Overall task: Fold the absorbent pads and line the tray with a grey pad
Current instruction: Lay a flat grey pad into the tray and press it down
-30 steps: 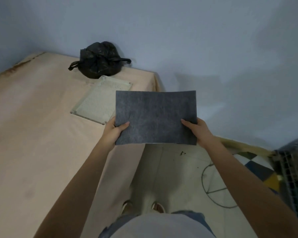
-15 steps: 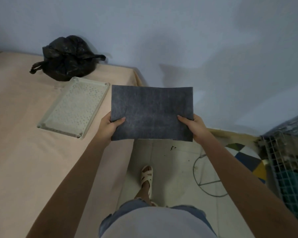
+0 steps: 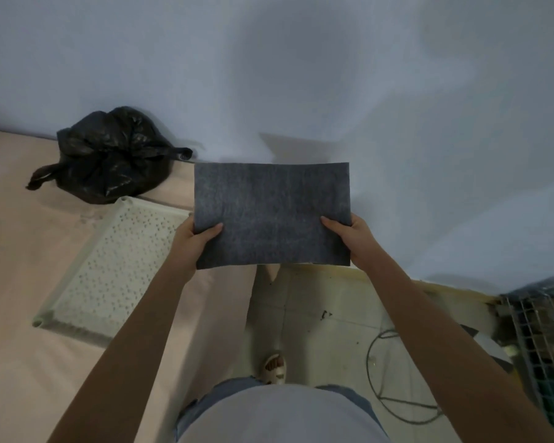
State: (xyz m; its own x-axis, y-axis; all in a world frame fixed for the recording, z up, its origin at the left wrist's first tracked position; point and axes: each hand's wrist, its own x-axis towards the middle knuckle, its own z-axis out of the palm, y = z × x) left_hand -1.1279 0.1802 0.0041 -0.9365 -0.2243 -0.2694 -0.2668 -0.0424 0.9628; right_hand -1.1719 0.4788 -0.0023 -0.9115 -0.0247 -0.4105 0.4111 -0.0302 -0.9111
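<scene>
L hand and R hand each pinched a lower side edge of the grey pad, thumbs on top, fingers hidden beneath. Pad held flat in the air, right of the perforated tray, not touching it. Tray lay on the pink tabletop, black bag just behind.

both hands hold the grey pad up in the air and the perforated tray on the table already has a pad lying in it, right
Not quite. The head view shows the pale perforated plastic tray bare, with no pad in it. The rest holds: the left hand and right hand hold the rectangular grey felt pad in the air.
</scene>
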